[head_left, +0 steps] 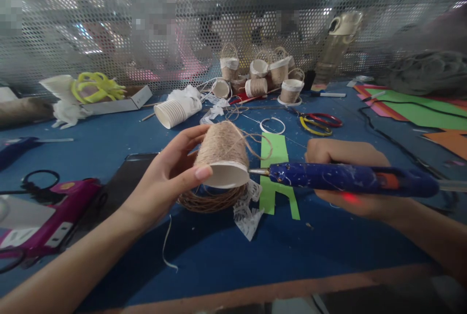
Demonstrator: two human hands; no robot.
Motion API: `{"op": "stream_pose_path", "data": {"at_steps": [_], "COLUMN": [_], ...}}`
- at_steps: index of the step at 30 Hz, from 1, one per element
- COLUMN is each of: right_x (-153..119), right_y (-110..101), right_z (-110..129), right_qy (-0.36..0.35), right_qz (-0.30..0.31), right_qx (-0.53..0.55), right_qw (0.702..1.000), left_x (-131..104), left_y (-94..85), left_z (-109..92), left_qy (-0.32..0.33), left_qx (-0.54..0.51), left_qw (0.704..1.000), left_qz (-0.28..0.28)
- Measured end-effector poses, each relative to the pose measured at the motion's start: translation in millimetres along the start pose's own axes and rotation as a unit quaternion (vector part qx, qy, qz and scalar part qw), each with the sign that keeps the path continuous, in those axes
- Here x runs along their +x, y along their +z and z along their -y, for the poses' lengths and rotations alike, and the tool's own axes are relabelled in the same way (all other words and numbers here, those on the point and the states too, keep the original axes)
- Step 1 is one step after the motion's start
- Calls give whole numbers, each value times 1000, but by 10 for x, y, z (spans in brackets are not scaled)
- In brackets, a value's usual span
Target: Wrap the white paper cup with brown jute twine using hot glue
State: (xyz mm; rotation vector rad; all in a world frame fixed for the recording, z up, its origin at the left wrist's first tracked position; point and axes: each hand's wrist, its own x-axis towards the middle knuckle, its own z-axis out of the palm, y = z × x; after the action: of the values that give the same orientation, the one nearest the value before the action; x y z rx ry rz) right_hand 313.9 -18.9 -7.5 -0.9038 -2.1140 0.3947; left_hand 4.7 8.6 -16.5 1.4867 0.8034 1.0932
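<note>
My left hand [175,173] grips a paper cup wrapped in twine [222,146], tilted with its white open rim toward me. A loose twine loop hangs off its right side. Closed around a blue glue gun [328,178] is my right hand [346,158]; the gun's metal tip is at the cup's rim, and a red light glows on its underside. Beneath the cup lie a ring of brown twigs [209,202] and a piece of white lace [248,217]. A green paper cutout [268,178] lies just right of them.
Several twine-wrapped cups [291,91] stand at the back by a perforated screen. Scissors [317,123] and a white ring [272,126] lie nearer. Stacked paper cups [173,113] are back left, a magenta device [54,217] at left, coloured sheets [419,107] at right, with a black cable.
</note>
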Motion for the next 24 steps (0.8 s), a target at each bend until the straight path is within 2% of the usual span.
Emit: {"op": "stream_pose_path", "data": {"at_steps": [4, 7, 11, 14, 16, 20, 21, 24], "right_x": [-18, -29, -49, -38, -15, 22, 22, 5], "right_y": [12, 13, -14, -41, -39, 41, 70, 130], "right_z": [-13, -19, -32, -51, -80, -198, -237, -361], "right_qy": [11, 11, 6, 25, 38, 54, 65, 98], "right_qz": [-5, -8, -19, -23, -8, 30, 33, 51], "right_qx": [15, 20, 30, -1, -47, -123, -140, -169], "right_qw": [1000, 1000, 999, 999, 998, 991, 987, 979], "left_x": [-12, -26, 0, 59, 88, 55, 31, -33], "left_y": [29, 55, 70, 66, 55, 37, 37, 42], "left_z": [11, -4, -30, -45, -54, -51, -45, -32], "left_qy": [3, 0, -7, 37, 66, 67, 66, 63], "left_qx": [7, 8, 8, -27, -53, -36, -17, 39], "left_qw": [1000, 1000, 997, 983, 974, 978, 982, 995], "left_qz": [29, 11, -76, -178, -211, -196, -176, -66]}}
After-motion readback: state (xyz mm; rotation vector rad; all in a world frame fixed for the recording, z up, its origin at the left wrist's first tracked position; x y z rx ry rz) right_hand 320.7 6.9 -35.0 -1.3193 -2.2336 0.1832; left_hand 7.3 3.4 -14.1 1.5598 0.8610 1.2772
